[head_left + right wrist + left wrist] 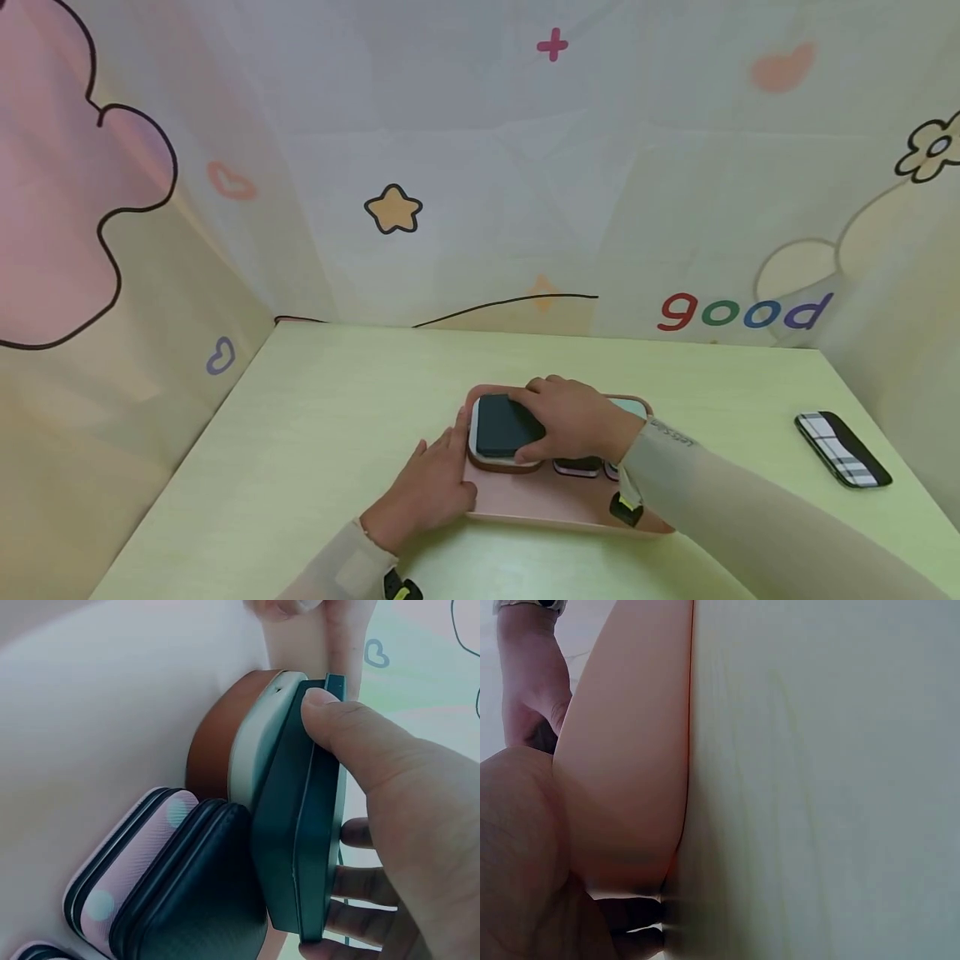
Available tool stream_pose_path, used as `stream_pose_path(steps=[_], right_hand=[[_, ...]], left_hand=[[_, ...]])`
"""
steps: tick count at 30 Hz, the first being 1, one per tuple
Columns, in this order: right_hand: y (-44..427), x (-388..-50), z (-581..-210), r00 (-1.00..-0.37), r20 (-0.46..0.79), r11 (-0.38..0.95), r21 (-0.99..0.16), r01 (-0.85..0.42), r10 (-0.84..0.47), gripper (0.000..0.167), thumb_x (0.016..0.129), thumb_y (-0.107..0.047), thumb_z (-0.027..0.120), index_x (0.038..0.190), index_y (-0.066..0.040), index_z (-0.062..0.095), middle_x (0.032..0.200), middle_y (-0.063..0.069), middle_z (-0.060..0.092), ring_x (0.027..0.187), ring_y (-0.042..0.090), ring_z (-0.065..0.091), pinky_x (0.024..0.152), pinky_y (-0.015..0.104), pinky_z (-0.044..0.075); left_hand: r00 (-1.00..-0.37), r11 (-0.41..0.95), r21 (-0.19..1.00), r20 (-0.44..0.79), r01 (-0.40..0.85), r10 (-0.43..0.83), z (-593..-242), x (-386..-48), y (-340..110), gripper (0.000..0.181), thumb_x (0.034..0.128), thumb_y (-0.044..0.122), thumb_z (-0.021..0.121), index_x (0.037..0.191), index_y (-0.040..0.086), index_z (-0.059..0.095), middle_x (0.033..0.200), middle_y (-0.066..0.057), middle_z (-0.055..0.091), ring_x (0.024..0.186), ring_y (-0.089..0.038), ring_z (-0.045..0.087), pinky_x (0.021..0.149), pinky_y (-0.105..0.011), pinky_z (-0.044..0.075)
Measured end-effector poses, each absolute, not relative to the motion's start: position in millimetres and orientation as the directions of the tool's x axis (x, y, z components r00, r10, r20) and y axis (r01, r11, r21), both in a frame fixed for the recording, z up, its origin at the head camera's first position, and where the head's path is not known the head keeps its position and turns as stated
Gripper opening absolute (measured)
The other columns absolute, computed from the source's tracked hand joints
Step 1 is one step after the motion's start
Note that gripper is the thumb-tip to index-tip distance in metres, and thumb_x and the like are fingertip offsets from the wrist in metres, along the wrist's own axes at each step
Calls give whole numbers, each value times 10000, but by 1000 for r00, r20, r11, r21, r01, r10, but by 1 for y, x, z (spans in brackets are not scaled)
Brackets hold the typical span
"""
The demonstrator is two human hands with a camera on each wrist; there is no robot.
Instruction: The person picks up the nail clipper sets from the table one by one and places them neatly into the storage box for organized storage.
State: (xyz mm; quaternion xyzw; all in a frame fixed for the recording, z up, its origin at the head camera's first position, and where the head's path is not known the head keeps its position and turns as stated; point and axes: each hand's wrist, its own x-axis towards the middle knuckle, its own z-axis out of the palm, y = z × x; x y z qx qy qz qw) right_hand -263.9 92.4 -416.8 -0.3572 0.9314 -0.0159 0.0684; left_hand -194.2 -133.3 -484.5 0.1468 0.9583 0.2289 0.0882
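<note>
My right hand [573, 419] grips a dark green box [501, 425] by its edges, thumb on one side and fingers on the other in the right wrist view. The box lies against a pale, rounded case with a brown base [221, 746] at the left end of a pink tray [543, 502]. My left hand [429, 485] holds the tray's left wall, thumb over the rim and fingers along the outside. Beside the green box, partly under my right arm, is a dark case with a pink, dotted side [139, 874].
A rounded black case with a plaid part [842, 450] lies on the pale table [315, 417] at the right. A printed cloth [480, 167] hangs behind and along both sides. A light green surface [633, 407] shows at the tray's back right.
</note>
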Motion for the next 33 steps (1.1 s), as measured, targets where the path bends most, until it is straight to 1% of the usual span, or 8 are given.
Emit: stream_pose_path(steps=[5, 9, 12, 13, 17, 19, 25, 33], right_hand=[[87, -265, -419, -747, -126, 757, -84, -648, -653, 899, 796, -697, 683, 1499, -180, 467, 1328, 66, 586, 1121, 226, 573, 928, 411, 508], [84, -265, -420, -753, -135, 765, -94, -637, -644, 891, 801, -687, 685, 1489, -163, 471, 1306, 63, 590, 1084, 208, 578, 907, 391, 508], [82, -266, -422, -754, -141, 767, -86, -636, -641, 900, 807, -690, 679, 1522, -209, 420, 1278, 52, 590, 1045, 189, 576, 870, 374, 513], [81, -266, -423, -754, -139, 767, -84, -637, -642, 901, 807, -694, 677, 1521, -210, 419, 1277, 54, 590, 1046, 192, 577, 867, 375, 516], [79, -267, -426, -756, -139, 767, -52, -639, -640, 911, 807, -725, 651, 1528, -225, 407, 1313, 57, 580, 1101, 208, 582, 896, 392, 522], [78, -267, -426, -755, -137, 765, -41, -642, -641, 915, 806, -737, 640, 1509, -189, 434, 1330, 61, 573, 1121, 214, 580, 912, 400, 520], [76, -265, -424, -757, -138, 768, -43, -639, -638, 927, 801, -736, 647, 1500, -165, 442, 1323, 65, 572, 1100, 201, 581, 912, 392, 521], [76, -263, -425, -752, -124, 759, -13, -651, -648, 923, 815, -734, 633, 1519, -179, 413, 1348, 69, 559, 1149, 225, 575, 943, 420, 513]], left_hand=[[-940, 856, 458, -112, 239, 322, -484, -194, -133, 966, 850, 242, 554, 1612, 58, -11, 1600, -172, 335, 1480, -272, 338, 1160, -628, 244], [-942, 863, 452, -124, 227, 313, -483, -193, -132, 955, 862, 246, 550, 1612, 60, -11, 1600, -176, 333, 1487, -282, 324, 1168, -617, 237], [-943, 860, 462, -131, 215, 306, -483, -193, -132, 944, 877, 247, 549, 1614, 71, -14, 1597, -181, 336, 1490, -291, 318, 1176, -611, 226], [-943, 860, 465, -133, 212, 304, -483, -193, -131, 940, 881, 246, 548, 1614, 74, -15, 1596, -181, 338, 1491, -292, 315, 1178, -609, 224], [-946, 860, 469, -134, 203, 297, -484, -193, -132, 938, 885, 245, 546, 1615, 76, -19, 1592, -189, 343, 1490, -295, 318, 1179, -609, 221], [-946, 861, 466, -131, 204, 295, -485, -193, -132, 938, 883, 242, 543, 1614, 73, -20, 1591, -190, 344, 1490, -293, 318, 1177, -610, 223], [-946, 854, 479, -130, 204, 298, -484, -193, -132, 934, 882, 242, 540, 1613, 69, -15, 1592, -188, 343, 1491, -293, 316, 1176, -615, 219], [-945, 846, 491, -122, 208, 303, -481, -191, -133, 922, 883, 231, 536, 1613, 64, -1, 1595, -183, 339, 1491, -295, 315, 1171, -622, 221]])
